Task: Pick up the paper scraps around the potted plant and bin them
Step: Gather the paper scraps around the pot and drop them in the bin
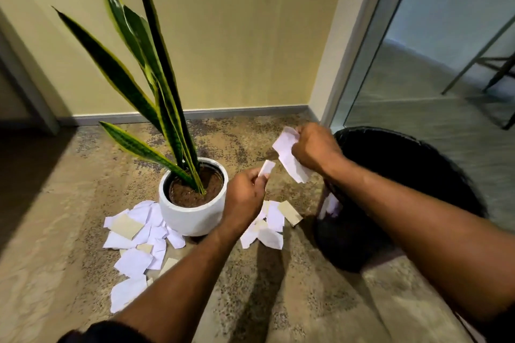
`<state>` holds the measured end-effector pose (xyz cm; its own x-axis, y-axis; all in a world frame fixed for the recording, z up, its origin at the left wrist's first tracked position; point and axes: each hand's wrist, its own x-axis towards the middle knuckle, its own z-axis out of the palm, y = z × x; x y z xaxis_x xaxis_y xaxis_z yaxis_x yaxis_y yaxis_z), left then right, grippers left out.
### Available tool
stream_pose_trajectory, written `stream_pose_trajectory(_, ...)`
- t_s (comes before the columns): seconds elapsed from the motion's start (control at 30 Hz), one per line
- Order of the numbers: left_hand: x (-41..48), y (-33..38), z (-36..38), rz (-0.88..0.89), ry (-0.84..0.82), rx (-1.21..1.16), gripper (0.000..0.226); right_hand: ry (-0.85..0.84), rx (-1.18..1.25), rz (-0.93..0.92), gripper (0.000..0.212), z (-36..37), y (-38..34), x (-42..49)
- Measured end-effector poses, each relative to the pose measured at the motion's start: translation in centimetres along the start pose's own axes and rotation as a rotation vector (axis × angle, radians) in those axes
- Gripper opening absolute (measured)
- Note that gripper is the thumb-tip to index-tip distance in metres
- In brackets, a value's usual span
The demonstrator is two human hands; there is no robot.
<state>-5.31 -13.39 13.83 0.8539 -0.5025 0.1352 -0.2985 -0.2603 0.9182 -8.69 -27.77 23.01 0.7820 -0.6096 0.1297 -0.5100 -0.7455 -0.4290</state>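
Observation:
A white pot (192,214) with a tall snake plant (156,69) stands on the carpet. Several white and beige paper scraps (136,242) lie left of the pot, and a smaller pile of scraps (271,223) lies on its right. My left hand (245,198), just right of the pot, pinches a small white scrap (267,167). My right hand (315,147) is raised beside the black bin (412,147) and grips larger white scraps (289,159). A few scraps (331,206) show against the bin's near side.
A yellow wall with a grey skirting board (245,113) runs behind the plant. A glass partition (446,50) stands to the right of the bin, with chair legs (485,64) behind it. The bin is lined with a black bag.

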Motion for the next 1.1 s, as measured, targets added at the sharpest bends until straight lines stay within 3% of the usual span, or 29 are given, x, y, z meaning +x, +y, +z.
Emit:
stream_pose_trajectory(0.1,0.4,3.1,1.0,0.028,0.071,-0.030,0.016,0.059,-0.005,0.062,0.020,-4.0,1.4,1.1)
stream_pose_trajectory(0.3,0.3,8.5,5.2,0.160,0.093,-0.046,0.015,0.101,-0.121,0.233,0.025,-9.5,6.7,1.9)
stream_pose_trajectory(0.53,-0.4,11.0,9.7,0.193,0.036,0.227,0.026,-0.089,-0.259,0.315,0.023,-8.6,9.8,0.2)
stream_pose_trajectory(0.8,-1.0,10.7,11.4,0.266,-0.040,0.419,0.022,-0.030,-0.278,0.189,0.029,-6.8,7.9,0.2)
stream_pose_trajectory(0.97,-0.7,8.8,9.5,0.245,0.015,0.273,0.023,0.074,-0.250,0.029,0.017,-5.9,5.5,-0.3)
stream_pose_trajectory(1.1,-0.4,6.5,6.0,0.197,0.146,0.157,0.025,0.030,-0.180,-0.056,0.010,-4.1,2.1,-0.9)
